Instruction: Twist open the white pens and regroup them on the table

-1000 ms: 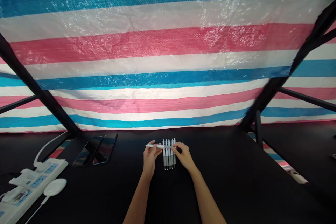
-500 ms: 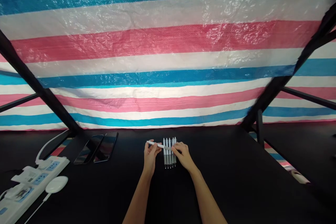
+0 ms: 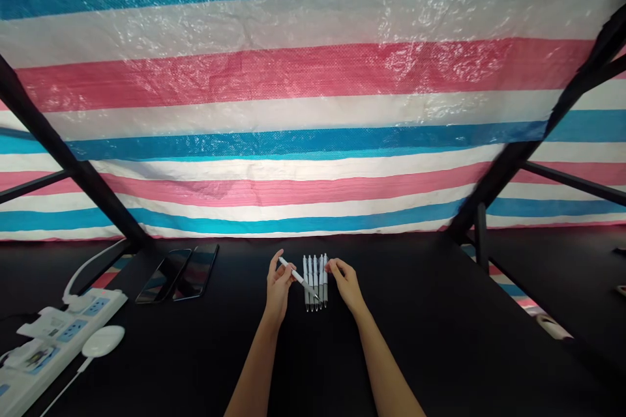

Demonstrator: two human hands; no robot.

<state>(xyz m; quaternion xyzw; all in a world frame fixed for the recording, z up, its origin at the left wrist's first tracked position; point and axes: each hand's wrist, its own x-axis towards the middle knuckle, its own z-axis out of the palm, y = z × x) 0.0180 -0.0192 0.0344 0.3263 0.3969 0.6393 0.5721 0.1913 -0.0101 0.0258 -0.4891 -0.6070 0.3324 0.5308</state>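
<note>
A white ballpoint pen (image 3: 293, 271) with a grey grip is pinched in my left hand (image 3: 278, 288). It slants down to the right, its tip over the row of pens. Several similar white pens (image 3: 310, 283) lie side by side on the black table, clickers away from me and tips toward me. My right hand (image 3: 347, 286) is at the right end of this row, thumb and fingertips drawn together beside the last pen (image 3: 325, 280). Whether those fingertips touch that pen or hold anything small, I cannot make out.
Two dark phones (image 3: 163, 275) lie side by side at the left. Nearer the left edge are a white power strip (image 3: 63, 339) with plugs and a round white charger (image 3: 103, 341) on a cable. Black frame bars (image 3: 105, 199) and a striped tarp (image 3: 313, 71) stand behind the table.
The right fingers have let go of the pen's grip end and moved slightly right. In my left hand, the pen has swung from nearly level to a steeper slant, tip down.
</note>
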